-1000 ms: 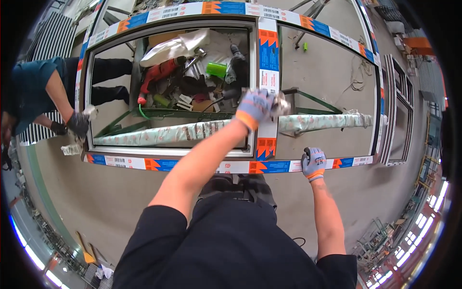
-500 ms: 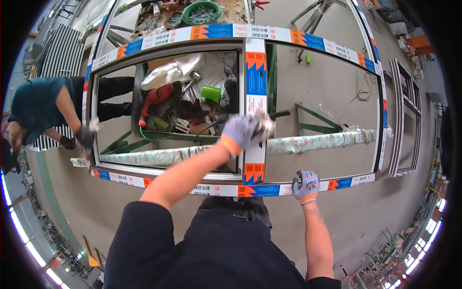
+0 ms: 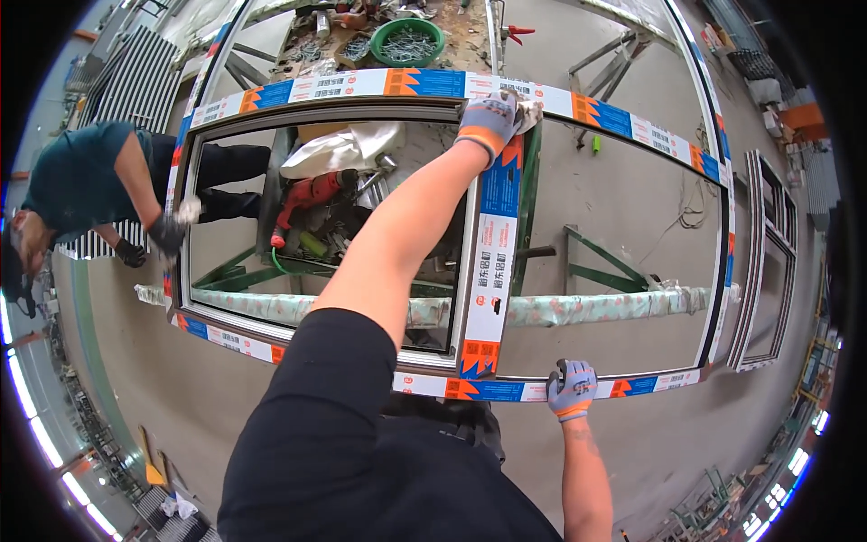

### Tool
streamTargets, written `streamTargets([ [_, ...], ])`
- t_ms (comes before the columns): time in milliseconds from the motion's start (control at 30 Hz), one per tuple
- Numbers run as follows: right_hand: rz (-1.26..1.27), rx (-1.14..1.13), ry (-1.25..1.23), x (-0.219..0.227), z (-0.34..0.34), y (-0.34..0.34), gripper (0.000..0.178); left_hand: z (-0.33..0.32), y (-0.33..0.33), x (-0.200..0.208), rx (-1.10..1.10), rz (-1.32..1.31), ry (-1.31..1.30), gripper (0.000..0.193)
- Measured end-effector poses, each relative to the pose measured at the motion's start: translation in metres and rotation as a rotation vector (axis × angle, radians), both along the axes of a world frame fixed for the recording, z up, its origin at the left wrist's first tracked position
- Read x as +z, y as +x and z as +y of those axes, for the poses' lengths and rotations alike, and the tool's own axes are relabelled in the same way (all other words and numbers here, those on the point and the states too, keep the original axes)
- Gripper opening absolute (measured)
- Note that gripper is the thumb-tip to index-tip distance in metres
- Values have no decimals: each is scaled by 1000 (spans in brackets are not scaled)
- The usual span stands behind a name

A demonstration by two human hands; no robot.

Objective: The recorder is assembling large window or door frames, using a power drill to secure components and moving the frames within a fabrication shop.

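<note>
A large window frame (image 3: 352, 85), wrapped in white, blue and orange printed film, lies flat in front of me, split by a middle bar (image 3: 496, 235). My left hand (image 3: 489, 125), in a grey glove with an orange cuff, is at the far end of that bar. It is closed on a crumpled whitish rag (image 3: 529, 110), which lies against the frame where the bar meets the far rail. My right hand (image 3: 572, 388), gloved alike, is wrapped round the near rail, right of the bar.
A co-worker (image 3: 90, 185) bends over the frame's left end, a pale wad in one gloved hand. Below the frame are a red power tool (image 3: 307, 199), a green stand (image 3: 596, 262) and a wrapped beam (image 3: 596, 307). A green bowl of screws (image 3: 408, 43) stands beyond. Another frame (image 3: 768, 262) lies right.
My left hand has moved the rag away from me along the middle bar to its far end. My right hand keeps its hold on the near rail. The view has shifted slightly.
</note>
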State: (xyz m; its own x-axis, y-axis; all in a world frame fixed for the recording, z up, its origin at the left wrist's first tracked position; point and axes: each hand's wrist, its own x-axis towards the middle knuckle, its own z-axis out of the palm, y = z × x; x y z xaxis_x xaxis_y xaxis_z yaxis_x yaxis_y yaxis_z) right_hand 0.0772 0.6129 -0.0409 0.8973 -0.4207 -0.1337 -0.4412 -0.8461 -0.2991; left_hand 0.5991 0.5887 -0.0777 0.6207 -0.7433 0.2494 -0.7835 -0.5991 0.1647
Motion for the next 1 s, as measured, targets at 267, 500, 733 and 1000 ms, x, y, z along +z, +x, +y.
streamTargets([
  [267,-16,20,-1,-2,1,4,22,-11,18,4,102,-7,114,37],
  [500,-42,5,9,-3,0,3,24,61,63,19,156,-91,41,31],
  [733,-19,-46,24,4,2,3,21,190,142,6,554,-94,202,42],
  [1000,-34,-49,20,6,1,2,23,177,138,-7,666,46,163,54],
])
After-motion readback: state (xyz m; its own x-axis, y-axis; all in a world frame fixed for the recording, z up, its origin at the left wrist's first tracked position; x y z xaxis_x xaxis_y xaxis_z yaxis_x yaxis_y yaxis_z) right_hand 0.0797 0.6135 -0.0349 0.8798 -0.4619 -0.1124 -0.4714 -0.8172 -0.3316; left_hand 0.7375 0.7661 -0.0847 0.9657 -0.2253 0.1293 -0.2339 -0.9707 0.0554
